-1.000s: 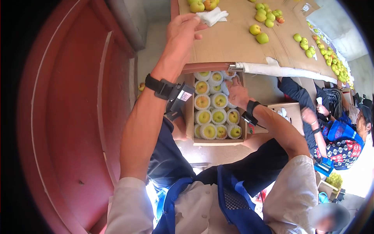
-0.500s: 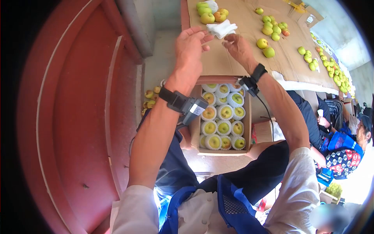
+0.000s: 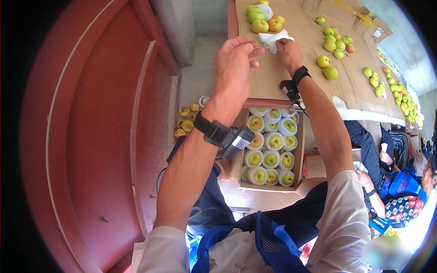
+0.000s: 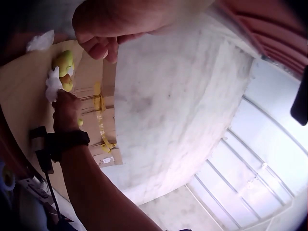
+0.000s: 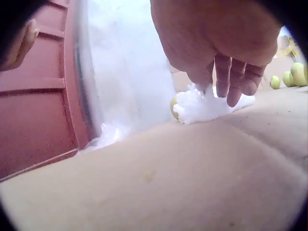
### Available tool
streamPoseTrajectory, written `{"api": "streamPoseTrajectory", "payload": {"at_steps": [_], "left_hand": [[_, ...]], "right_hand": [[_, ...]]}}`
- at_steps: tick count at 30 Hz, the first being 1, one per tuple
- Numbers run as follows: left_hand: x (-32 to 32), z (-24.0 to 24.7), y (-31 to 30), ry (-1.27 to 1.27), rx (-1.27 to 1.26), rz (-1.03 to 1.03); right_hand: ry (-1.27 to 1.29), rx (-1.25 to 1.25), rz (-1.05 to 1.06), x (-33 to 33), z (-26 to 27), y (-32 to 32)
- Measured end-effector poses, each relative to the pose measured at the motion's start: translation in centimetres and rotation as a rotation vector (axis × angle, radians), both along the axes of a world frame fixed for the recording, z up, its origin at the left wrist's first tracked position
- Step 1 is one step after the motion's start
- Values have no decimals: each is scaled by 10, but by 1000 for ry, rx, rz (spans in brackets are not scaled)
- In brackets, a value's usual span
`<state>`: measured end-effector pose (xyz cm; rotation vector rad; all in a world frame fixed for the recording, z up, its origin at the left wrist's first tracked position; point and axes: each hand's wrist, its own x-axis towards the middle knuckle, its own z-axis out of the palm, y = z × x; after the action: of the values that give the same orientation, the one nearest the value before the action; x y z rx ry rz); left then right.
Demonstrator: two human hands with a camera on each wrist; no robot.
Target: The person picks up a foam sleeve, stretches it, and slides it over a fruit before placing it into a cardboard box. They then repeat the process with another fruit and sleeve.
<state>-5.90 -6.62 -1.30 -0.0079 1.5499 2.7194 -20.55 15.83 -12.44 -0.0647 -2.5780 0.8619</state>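
Note:
A small pile of white foam fruit nets (image 3: 271, 41) lies on the cardboard-covered table (image 3: 300, 88), just in front of several yellow-green apples (image 3: 260, 26). My right hand (image 3: 290, 55) pinches a foam net (image 5: 197, 107) at the pile's near side; the right wrist view shows thumb and fingertips at its frilly white edge. To the left, my left hand (image 3: 233, 63) is held up over the table's edge, fingers loosely bent and holding nothing. Below both hands, a cardboard box (image 3: 268, 188) holds rows of apples (image 3: 275, 141) in white foam nets.
More loose apples (image 3: 336, 42) lie in groups across the table to the right. Others (image 3: 185, 124) sit on the floor left of the box. A red door (image 3: 100, 136) stands along my left side. Another person (image 3: 400, 200) sits at the right.
My right hand has left the box of apples, moved up to the table and taken hold of a foam net. The left hand stays raised beside the pile, its fingers now apart from it.

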Motion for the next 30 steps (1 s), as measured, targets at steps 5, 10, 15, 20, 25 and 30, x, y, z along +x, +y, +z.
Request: {"api": "streamPoseTrajectory", "payload": {"at_steps": [5, 10, 15, 20, 25, 30], "left_hand": [[1, -1, 4, 8, 0, -19], [5, 1, 8, 66, -119, -46], [4, -8, 14, 63, -163, -98], [5, -11, 18, 40, -193, -148], [5, -10, 21, -3, -253, -193], [-14, -40, 38, 65, -485, -257]], "right_hand": [[248, -136, -200, 18, 29, 20], [338, -260, -233, 44, 50, 54], [47, -400, 79, 54, 7, 80], [-194, -542, 97, 85, 9, 74], [-138, -855, -63, 96, 25, 76], [-272, -684, 102, 119, 34, 66]]}}
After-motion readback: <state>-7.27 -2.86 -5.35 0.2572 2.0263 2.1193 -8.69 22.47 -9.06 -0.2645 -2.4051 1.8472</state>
